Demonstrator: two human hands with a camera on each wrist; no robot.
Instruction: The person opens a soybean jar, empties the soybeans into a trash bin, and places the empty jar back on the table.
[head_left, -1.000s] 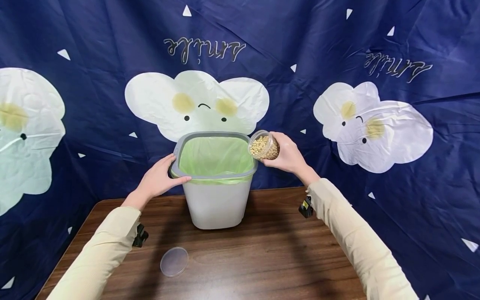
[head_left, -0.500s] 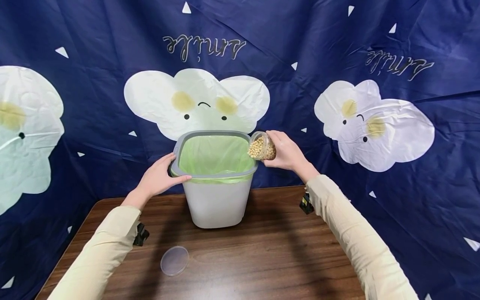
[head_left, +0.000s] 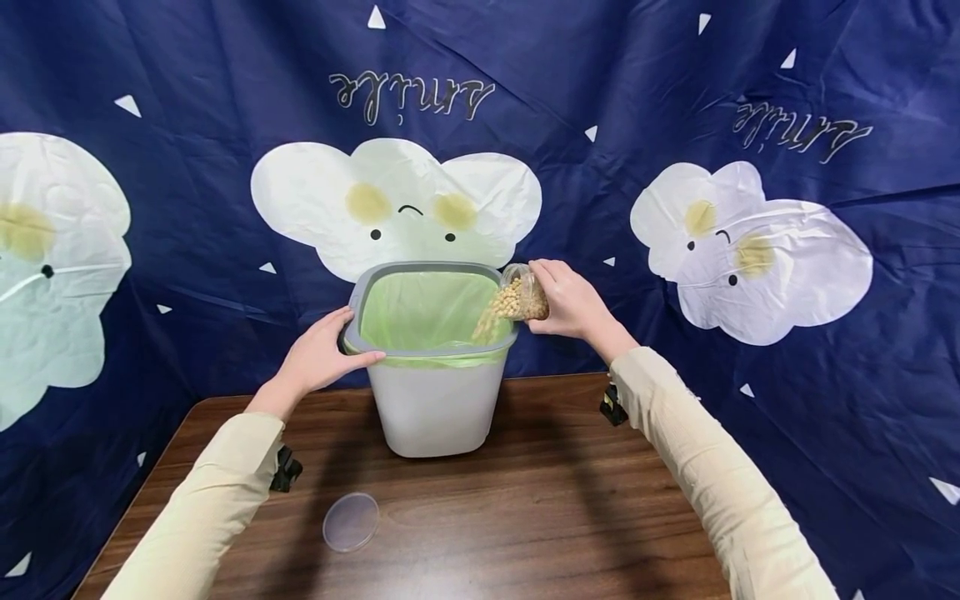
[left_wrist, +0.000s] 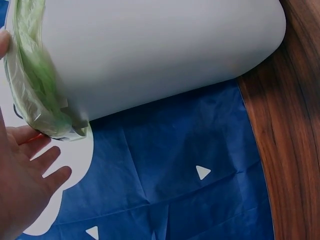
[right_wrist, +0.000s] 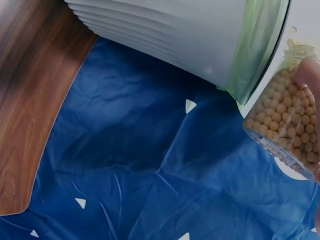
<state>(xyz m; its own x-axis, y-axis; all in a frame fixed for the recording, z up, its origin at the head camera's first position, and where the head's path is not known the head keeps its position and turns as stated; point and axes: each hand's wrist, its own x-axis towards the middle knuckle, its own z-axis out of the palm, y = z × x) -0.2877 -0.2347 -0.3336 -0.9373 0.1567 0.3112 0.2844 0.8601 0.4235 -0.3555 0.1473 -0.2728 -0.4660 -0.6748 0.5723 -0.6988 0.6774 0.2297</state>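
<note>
Partly hidden: jar (head_left: 522, 297) behind right hand (head_left: 572, 302).

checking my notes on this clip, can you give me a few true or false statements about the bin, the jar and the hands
1. The right hand holds a jar of beans tilted over the bin. True.
2. The bin has a blue liner. False: the liner is green.
3. The left hand rests on the bin's rim. True.
4. The lid is on the jar. False: it lies on the table.
5. Beans are spilling onto the table. False: they fall into the bin.
</note>
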